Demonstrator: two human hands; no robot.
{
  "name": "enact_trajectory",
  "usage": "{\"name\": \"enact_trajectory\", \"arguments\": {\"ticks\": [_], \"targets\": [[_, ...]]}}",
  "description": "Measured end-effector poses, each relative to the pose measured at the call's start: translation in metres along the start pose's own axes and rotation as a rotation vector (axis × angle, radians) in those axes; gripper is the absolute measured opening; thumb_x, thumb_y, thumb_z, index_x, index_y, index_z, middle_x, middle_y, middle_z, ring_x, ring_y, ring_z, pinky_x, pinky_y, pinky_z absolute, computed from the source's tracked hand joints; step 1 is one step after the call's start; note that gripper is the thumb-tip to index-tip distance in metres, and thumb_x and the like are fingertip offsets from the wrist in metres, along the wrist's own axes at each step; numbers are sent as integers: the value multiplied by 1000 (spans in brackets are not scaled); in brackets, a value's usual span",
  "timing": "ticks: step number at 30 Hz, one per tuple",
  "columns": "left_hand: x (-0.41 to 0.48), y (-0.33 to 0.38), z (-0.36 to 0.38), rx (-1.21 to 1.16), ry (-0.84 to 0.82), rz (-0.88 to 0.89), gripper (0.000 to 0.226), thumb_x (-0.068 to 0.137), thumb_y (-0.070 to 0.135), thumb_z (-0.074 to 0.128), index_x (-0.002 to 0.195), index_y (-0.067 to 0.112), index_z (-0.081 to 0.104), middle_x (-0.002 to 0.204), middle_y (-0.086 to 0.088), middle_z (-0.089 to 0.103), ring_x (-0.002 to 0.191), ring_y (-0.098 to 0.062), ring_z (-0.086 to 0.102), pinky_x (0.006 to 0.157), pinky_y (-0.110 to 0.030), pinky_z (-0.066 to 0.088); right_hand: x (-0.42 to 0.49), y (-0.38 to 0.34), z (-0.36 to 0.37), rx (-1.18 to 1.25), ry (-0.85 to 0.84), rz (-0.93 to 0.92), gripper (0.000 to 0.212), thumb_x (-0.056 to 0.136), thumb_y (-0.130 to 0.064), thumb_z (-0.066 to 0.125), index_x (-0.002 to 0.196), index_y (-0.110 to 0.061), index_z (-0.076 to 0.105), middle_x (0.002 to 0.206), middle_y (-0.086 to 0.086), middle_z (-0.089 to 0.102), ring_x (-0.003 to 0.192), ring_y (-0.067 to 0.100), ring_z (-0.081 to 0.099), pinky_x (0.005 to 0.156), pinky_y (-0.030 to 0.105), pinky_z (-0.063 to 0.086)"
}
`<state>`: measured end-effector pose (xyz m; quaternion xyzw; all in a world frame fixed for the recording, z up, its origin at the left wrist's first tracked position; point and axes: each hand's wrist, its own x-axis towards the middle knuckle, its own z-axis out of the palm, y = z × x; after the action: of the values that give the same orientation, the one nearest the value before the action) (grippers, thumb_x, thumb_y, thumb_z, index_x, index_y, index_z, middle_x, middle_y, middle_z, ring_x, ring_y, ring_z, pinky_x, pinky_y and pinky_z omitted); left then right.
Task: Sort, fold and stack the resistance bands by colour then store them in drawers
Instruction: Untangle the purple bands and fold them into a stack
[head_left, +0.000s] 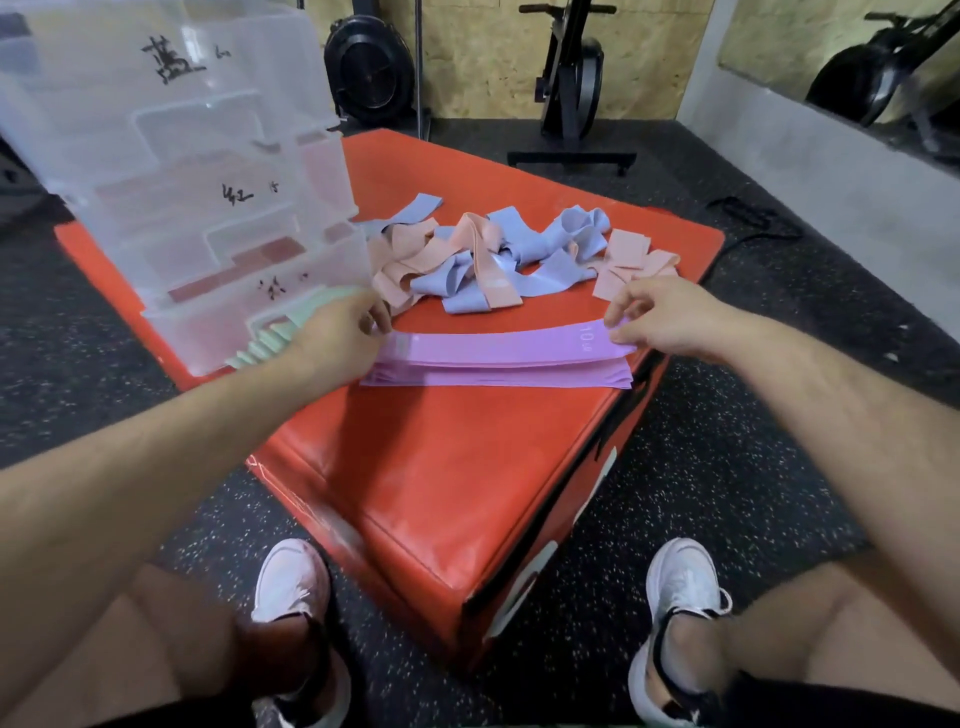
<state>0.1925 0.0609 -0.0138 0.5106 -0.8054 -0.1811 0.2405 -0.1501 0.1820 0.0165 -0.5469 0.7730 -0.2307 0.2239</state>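
several clear plastic drawers make up one drawer unit (208, 208) standing at the left end of a red padded box (467, 467); black handwritten marks show on three fronts. the lowest drawer is pulled out. mint-green bands (267, 340), folded and fanned, sit at its front corner; whether they lie inside it or just before it cannot be told, as the wrist covers part of them.

left hand (337, 332): fingers and thumb pinch the left end of the top purple band (493, 345), just beside the drawer unit. this band lies flat and drawn straight across a purple stack (498, 376) of like bands, squared up near the box's front edge. white print reading "10" shows near its right end.

behind the stack, well apart from it, lies an unsorted heap (493, 254) of blue and pink bands, tangled together on the box top.

right hand (660, 317): fingertips pinch the band's right end, thumb beneath.

black speckled flooring surrounds the box. an exercise bike (571, 78) stands against the far wall.
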Motion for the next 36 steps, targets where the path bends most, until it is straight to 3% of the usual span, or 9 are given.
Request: {"name": "enact_trajectory", "arguments": {"ticks": [3, 8, 13, 16, 19, 22, 25, 29, 36], "targets": [[-6, -7, 5, 32, -26, 31, 9, 84, 6, 62, 88, 11, 68, 81, -3, 61, 81, -23, 56, 68, -24, 34, -3, 1, 7, -65, -22, 25, 13, 82, -8, 75, 84, -21, 73, 78, -2, 67, 65, 13, 60, 62, 24, 44], [-9, -12, 11, 73, -31, 90, 4, 86, 8, 64, 87, 11, 67, 79, 0, 59, 78, -19, 52, 66, -25, 30, -7, 1, 13, -152, -46, 55, 12, 83, -10, 73, 83, -21, 76, 76, -7, 71, 65, 5, 60, 58, 22, 43], [-6, -16, 17, 167, -34, 162, 6, 85, 3, 61, 86, 5, 67, 82, -2, 54, 86, -26, 55, 71, -26, 33, -9, 1, 20, -211, -72, 40, 9, 82, -12, 75, 81, -21, 74, 76, -10, 68, 67, 3, 57, 56, 21, 38], [-7, -20, 21, 215, -34, 177, 8, 87, 4, 61, 91, 6, 68, 95, -9, 46, 86, -31, 53, 81, -31, 41, -7, 6, 22, -210, -48, 41, 12, 78, -12, 78, 81, -22, 71, 91, -5, 67, 77, 9, 61, 60, 25, 43], [-10, -15, 27, 355, 44, 194, 8, 87, 8, 60, 92, 7, 66, 101, -17, 46, 85, -37, 51, 79, -47, 48, -6, 6, 19, -220, -20, 137, 30, 76, -21, 79, 98, -22, 59, 99, 2, 63, 76, 19, 63, 62, 30, 49], [-10, 8, 33, 349, 66, 309, 18, 85, 19, 52, 92, 10, 65, 99, -15, 52, 88, -38, 52, 76, -50, 48, -9, 1, 14, 15, -101, 364, 45, 81, -20, 78, 113, -10, 48, 103, 8, 60, 81, 21, 70, 61, 33, 58], [-10, 39, 47, 212, -73, 443, 27, 86, 25, 46, 102, 16, 66, 106, -8, 55, 99, -32, 54, 85, -45, 47, -11, 0, 13, 190, -163, 440, 29, 86, -11, 75, 110, 1, 63, 102, 15, 69, 67, 16, 73, 52, 24, 57], [-9, 65, 70, 126, -257, 507, 25, 91, 29, 58, 115, 25, 62, 116, 2, 54, 107, -25, 52, 91, -44, 45, -16, -1, 17, 253, -130, 448, 12, 86, -6, 72, 95, 1, 67, 65, 6, 62, 35, 4, 50, 42, 17, 43], [0, 86, 89, 98, -410, 484, 23, 89, 42, 56, 108, 35, 65, 108, 12, 54, 105, -18, 51, 96, -45, 44, -22, -2, -6, 270, -43, 462, 14, 82, -3, 69, 96, -2, 66, 65, 5, 59, 43, 7, 47, 42, 20, 38]]}}
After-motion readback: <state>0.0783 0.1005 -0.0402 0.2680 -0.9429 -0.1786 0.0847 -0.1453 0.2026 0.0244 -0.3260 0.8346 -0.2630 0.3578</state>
